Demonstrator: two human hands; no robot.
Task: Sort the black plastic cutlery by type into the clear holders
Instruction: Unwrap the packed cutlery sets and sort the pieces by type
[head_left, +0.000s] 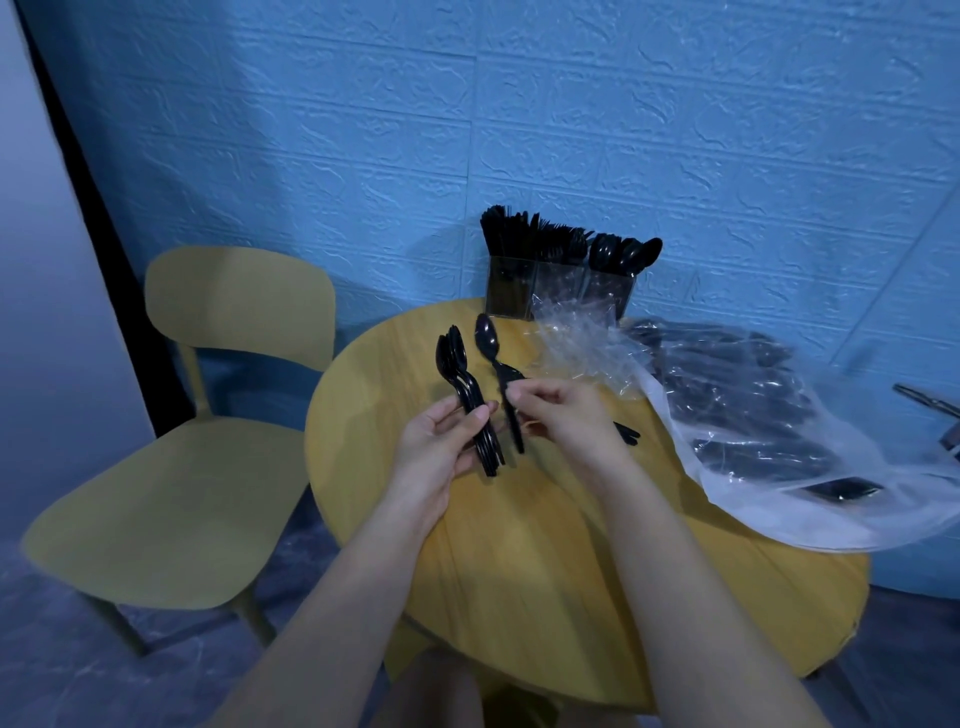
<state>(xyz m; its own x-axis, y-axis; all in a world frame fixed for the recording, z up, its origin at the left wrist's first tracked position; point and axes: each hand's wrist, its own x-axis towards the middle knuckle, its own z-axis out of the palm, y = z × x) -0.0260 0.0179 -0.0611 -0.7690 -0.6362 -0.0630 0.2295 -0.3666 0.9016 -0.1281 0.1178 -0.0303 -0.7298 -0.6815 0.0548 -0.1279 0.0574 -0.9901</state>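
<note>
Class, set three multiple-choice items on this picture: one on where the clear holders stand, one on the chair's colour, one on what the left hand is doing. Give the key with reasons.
1. Where do the holders stand?
A. on the chair
B. at the table's far edge by the wall
C. on the floor

2. What colour is the chair?
A. yellow
B. red
C. white

3. What is the left hand doing?
A. lying flat on the table
B. hanging idle
C. gripping a bunch of spoons

Key: 1 B, they stand on the table against the blue wall; 2 A, its seat and back are yellow; 3 C, its fingers curl round the spoons, bowls up.
</note>
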